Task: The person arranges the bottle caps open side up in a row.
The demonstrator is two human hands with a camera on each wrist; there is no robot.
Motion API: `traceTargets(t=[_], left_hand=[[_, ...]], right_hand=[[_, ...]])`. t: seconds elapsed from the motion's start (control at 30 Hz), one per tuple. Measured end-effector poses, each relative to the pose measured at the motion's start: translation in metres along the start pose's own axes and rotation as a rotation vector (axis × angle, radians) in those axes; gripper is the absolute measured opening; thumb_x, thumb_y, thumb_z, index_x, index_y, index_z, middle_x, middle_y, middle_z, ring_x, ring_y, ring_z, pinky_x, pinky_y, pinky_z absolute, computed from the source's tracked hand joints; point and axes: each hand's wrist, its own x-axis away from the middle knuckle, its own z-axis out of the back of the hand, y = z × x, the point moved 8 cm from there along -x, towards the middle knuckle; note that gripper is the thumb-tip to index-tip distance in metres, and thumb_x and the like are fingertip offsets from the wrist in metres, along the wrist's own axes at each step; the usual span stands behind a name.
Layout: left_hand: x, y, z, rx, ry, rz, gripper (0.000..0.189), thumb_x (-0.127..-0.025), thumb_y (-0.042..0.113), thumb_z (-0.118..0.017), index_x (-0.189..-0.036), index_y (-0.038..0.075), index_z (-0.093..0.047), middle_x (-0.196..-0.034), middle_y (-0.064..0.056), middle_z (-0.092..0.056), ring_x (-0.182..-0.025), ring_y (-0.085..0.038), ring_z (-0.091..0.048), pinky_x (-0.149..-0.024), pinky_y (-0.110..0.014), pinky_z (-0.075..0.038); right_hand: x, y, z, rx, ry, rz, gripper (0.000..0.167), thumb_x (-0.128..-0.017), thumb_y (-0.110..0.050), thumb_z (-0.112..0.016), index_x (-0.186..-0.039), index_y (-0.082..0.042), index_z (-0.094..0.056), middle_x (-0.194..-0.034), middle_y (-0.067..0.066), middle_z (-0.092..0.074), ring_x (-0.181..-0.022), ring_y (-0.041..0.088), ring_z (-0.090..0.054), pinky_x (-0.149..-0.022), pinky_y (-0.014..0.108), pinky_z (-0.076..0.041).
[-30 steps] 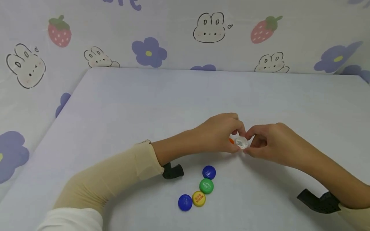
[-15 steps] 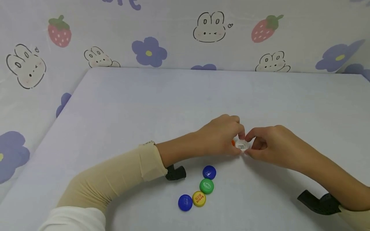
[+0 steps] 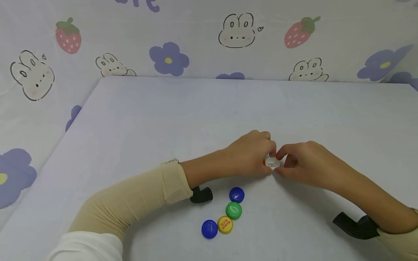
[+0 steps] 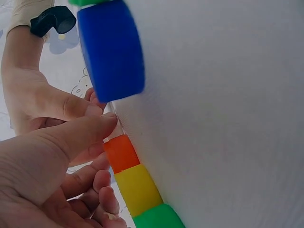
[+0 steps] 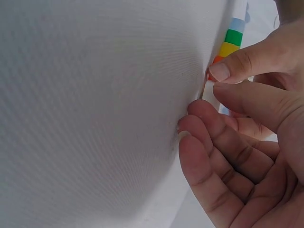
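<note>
A clear whitish bottle cap (image 3: 272, 163) lies between my two hands on the white table. My left hand (image 3: 249, 154) pinches it with thumb and forefinger from the left. From the right, the thumb and forefinger of my right hand (image 3: 307, 163) pinch the same cap. Right against it is an orange cap (image 4: 122, 153), mostly covered by the left hand in the head view. A yellow cap (image 4: 137, 190) and a green cap (image 4: 159, 218) continue the row in the left wrist view. The right wrist view adds a light blue cap (image 5: 236, 24) farther along.
Nearer the body lie a blue cap (image 3: 236, 195), a green cap (image 3: 233, 210), a yellow cap (image 3: 225, 224) and another blue cap (image 3: 209, 229), set in a bent line. A patterned cloth (image 3: 196, 32) hangs behind the table's far edge.
My left hand has shifted slightly right and toward the body. Less of the orange cap shows beside the clear cap. The four loose caps have stayed put.
</note>
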Motion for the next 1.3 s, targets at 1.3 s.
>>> traceTargets(t=[1.3], left_hand=[[0.106, -0.034, 0.007, 0.141, 0.006, 0.154, 0.023, -0.091, 0.026, -0.08, -0.111, 0.016, -0.077, -0.099, 0.003, -0.063, -0.097, -0.014, -0.053, -0.081, -0.024, -0.048]], right_hand=[[0.023, -0.036, -0.015, 0.188, -0.065, 0.014, 0.026, -0.085, -0.023, -0.085, -0.106, -0.013, -0.074, -0.065, -0.016, -0.052, -0.057, 0.004, -0.045, -0.052, 0.023, -0.044]])
